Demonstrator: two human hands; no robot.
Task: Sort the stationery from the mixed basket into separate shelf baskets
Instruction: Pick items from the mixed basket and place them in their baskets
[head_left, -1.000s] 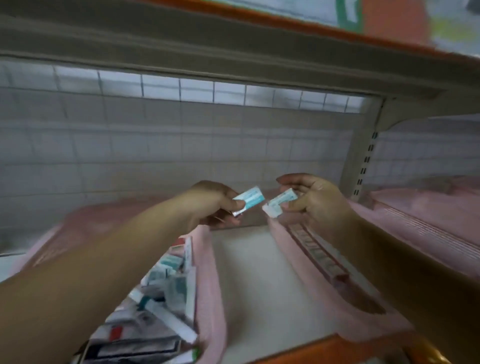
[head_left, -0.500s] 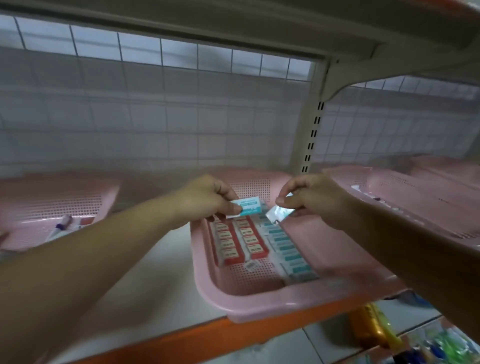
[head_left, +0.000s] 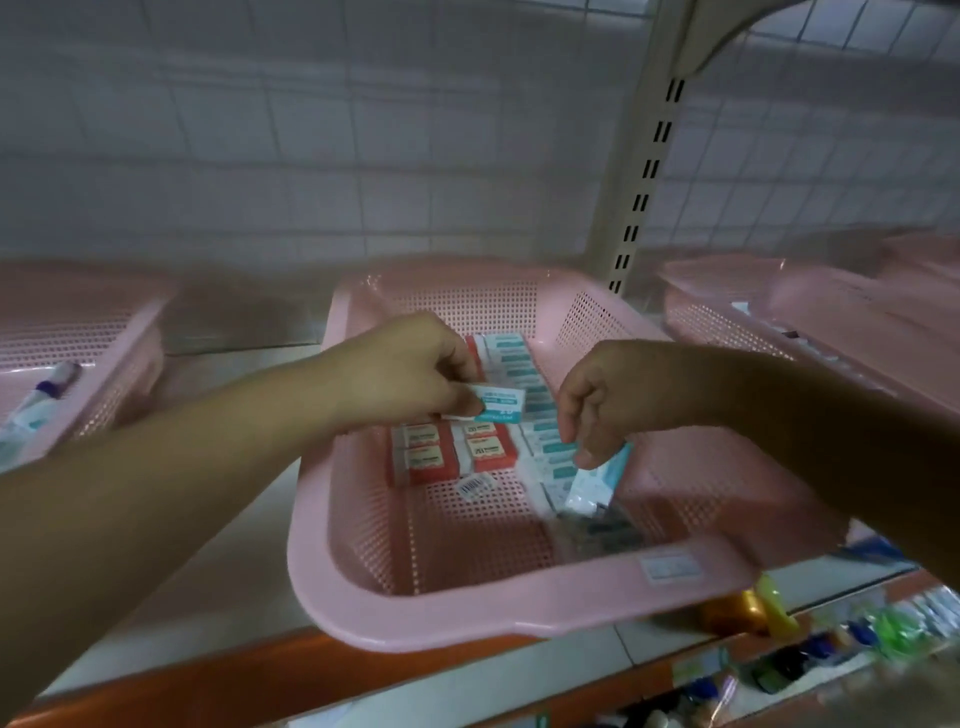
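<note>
Two packs in hand, is it?

Yes, one each. My right hand (head_left: 597, 400) is nearer me, fingers curled, pinching a teal-and-white pack (head_left: 597, 480) by its top end. It hangs steeply, long axis almost upright, lower end close to the floor of the middle basket (head_left: 467, 608). Whether it touches, I can't tell; it is blurred.

And the left?

My left hand (head_left: 410, 374) pinches a teal-and-white eraser (head_left: 501, 408) at its left end, between thumb and forefinger. It sits near level, printed face up, long axis running left to right, above the rows.

What's in that basket?

Two columns of red erasers (head_left: 431, 454), with four showing plainly and others hidden under my left hand. Just beside them on the right is one row of teal erasers (head_left: 511, 358) running away from me, too blurred to count. One loose barcode label (head_left: 474, 486) lies on the mesh in front of the red ones.

Further off?

One pink left basket (head_left: 119, 332) holds a white pen-like thing (head_left: 49, 387) with a purple band. The right basket (head_left: 727, 317) holds something I can't make out. Behind them stands one slotted upright (head_left: 644, 171).
</note>
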